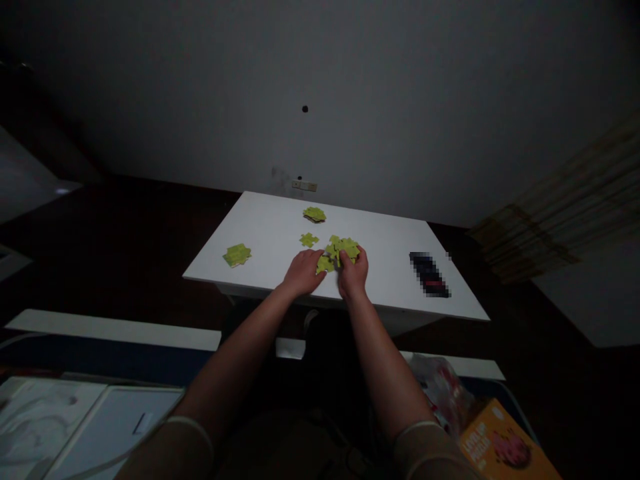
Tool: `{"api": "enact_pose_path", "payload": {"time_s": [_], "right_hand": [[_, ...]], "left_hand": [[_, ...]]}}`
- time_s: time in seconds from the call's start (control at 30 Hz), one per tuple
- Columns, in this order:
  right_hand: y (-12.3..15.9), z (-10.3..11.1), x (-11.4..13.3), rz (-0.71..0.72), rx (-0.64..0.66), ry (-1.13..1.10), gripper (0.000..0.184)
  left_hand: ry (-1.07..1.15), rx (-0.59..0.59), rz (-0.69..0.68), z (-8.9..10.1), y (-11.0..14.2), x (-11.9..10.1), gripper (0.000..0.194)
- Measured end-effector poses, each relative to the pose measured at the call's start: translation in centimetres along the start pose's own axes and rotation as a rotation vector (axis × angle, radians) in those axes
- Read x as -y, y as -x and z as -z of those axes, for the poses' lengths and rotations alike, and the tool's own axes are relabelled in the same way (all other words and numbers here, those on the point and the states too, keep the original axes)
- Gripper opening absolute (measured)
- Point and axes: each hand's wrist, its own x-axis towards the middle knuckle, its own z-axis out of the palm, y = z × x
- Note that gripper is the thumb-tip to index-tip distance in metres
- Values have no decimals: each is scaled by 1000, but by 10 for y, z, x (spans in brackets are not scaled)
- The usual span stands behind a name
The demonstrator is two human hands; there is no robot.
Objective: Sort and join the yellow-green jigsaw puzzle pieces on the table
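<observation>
Yellow-green jigsaw puzzle pieces lie in a joined cluster (341, 251) on the white table (273, 230), right in front of me. My right hand (353, 272) grips the cluster's near side, with its fingers among the pieces. My left hand (304, 273) lies beside it, its fingertips against a loose piece (325, 265) at the cluster's lower left. A single piece (309, 240) sits just above my left hand. Farther off are a small stack of pieces (314, 214) near the back edge and a larger stack (237, 255) to the left.
A dark, pixelated oblong object (429, 274) lies at the table's right side. The table backs onto a white wall (320, 80). Below on the right are a plastic bag (443, 393) and an orange puzzle box (500, 443). White panels (65, 407) lie low on the left.
</observation>
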Motion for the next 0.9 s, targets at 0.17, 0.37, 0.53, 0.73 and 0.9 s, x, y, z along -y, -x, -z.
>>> {"api": "enact_pose_path", "payload": {"time_s": [0.17,0.37,0.53,0.73,0.9], "right_hand": [[-1,0,-2,-1,14,-18,62],[-3,2,-6,7,39,14,56],[-3,4,-8,12,77,33,57],[-1,5,-9,46,263,227,53],[3,3,-1,180,421,434,49]], "left_hand": [[93,-12,14,-6,-7,-1,66],[196,-127,30,-18,-11,3,82],[361,-299,-38,-27,-8,13,83],[545,-324,22,-23,-6,21,82],[735,-271,64,-20,-5,27,83]]}}
